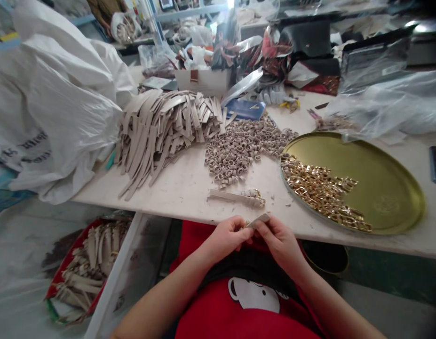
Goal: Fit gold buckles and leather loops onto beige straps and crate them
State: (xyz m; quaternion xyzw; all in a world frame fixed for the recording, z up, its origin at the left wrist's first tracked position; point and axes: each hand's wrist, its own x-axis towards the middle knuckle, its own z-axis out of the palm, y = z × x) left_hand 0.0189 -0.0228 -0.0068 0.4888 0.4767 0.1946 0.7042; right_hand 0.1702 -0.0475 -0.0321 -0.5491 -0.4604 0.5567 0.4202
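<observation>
At the table's front edge, my left hand and my right hand meet around a short beige strap. Both hands are closed on it, thumbs and fingers pinching. A glint of gold metal, perhaps a buckle, shows by the left fingertips. Just beyond lies a small bundle of finished-looking straps with gold buckles. Farther back is a heap of small beige loops, and left of it a large pile of flat beige strips. Gold buckles fill the near left part of a round golden tray.
A big white sack stands at the left. Below it, a red-rimmed container holds bundled straps. A blue booklet, yellow-handled tool, plastic bags and a white box lie farther back. Another person is at the far left.
</observation>
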